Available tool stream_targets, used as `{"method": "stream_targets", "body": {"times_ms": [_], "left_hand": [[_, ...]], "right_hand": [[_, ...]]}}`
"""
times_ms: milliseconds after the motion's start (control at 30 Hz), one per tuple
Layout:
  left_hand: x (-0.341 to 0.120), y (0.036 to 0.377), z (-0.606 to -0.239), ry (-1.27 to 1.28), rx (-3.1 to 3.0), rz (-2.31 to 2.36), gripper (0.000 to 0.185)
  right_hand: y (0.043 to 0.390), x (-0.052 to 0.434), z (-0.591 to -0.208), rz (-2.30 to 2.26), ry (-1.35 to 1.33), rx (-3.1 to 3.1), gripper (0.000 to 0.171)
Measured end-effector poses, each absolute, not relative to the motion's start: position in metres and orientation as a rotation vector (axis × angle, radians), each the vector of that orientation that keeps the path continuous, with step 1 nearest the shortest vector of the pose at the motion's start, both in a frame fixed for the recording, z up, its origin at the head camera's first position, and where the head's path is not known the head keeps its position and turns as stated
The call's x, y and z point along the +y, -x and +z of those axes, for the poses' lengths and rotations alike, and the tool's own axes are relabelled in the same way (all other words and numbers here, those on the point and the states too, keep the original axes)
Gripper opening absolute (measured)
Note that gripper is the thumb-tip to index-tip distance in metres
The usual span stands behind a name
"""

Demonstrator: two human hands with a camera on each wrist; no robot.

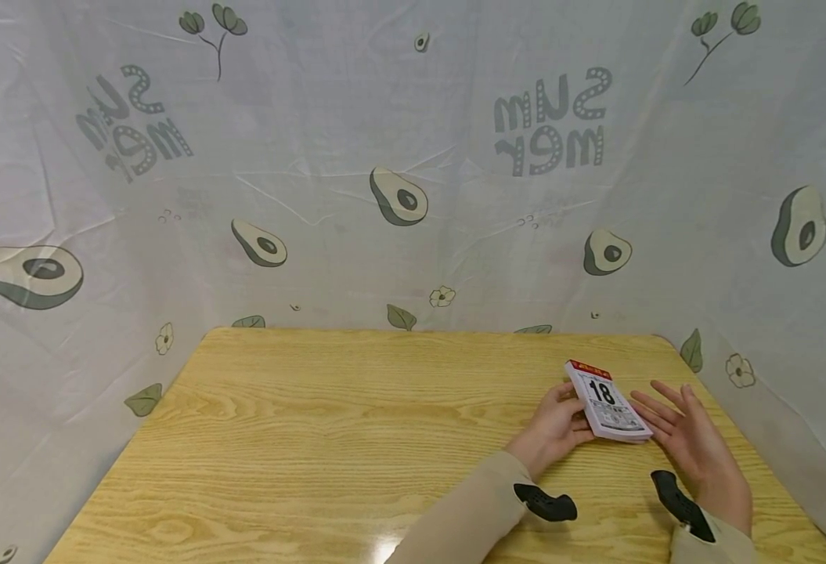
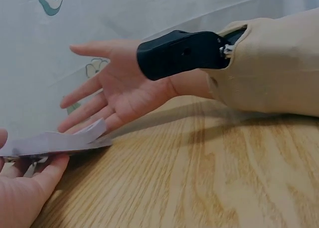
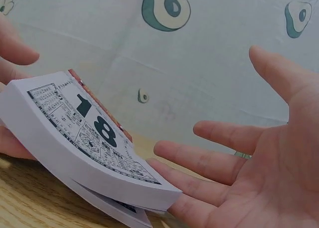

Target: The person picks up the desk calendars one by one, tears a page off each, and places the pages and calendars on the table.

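Observation:
A thick tear-off calendar with a red top strip and a large black 18 is tilted above the right part of the table. My left hand grips it by its left edge, with fingers underneath. My right hand is spread palm up at the opposite edge, its lower fingertips at or just under the pad. In the right wrist view the calendar shows its thick page block, with some bottom sheets parted from the rest. From the left wrist view, the left hand supports the pad from below.
The wood-grain table extends to the left of the hands. A pale curtain printed with avocados and leaves hangs behind and along both sides. Black wrist devices stick out from both beige sleeves.

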State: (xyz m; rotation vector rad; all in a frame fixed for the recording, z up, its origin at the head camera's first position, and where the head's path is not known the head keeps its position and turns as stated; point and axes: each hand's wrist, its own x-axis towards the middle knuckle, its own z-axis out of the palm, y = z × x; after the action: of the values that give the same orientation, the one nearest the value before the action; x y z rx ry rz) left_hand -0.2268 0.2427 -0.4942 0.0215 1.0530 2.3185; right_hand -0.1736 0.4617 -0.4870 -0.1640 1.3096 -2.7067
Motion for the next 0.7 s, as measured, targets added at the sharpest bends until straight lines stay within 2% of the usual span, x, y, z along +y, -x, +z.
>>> {"method": "stream_targets", "body": {"times_ms": [100, 233, 433, 700], "left_hand": [[0.2465, 0.2244, -0.4947, -0.002, 1.08, 2.343, 0.042], [0.2492, 0.2221, -0.495, 0.02, 1.1, 2.369, 0.044], [0.2484, 0.2214, -0.495, 0.027, 1.081, 2.381, 0.045], [0.248, 0.2217, -0.4959, 0.03, 1.097, 2.388, 0.046]], "right_hand": [[0.1725, 0.4608, -0.4851, -2.707, 0.118, 1.31, 0.042], [0.1716, 0.4595, -0.4826, -2.692, 0.071, 1.322, 0.063], [0.1718, 0.4574, -0.4819, -2.679, 0.118, 1.34, 0.037], [0.1728, 0.4552, -0.479, -2.719, 0.206, 1.222, 0.039]]}}
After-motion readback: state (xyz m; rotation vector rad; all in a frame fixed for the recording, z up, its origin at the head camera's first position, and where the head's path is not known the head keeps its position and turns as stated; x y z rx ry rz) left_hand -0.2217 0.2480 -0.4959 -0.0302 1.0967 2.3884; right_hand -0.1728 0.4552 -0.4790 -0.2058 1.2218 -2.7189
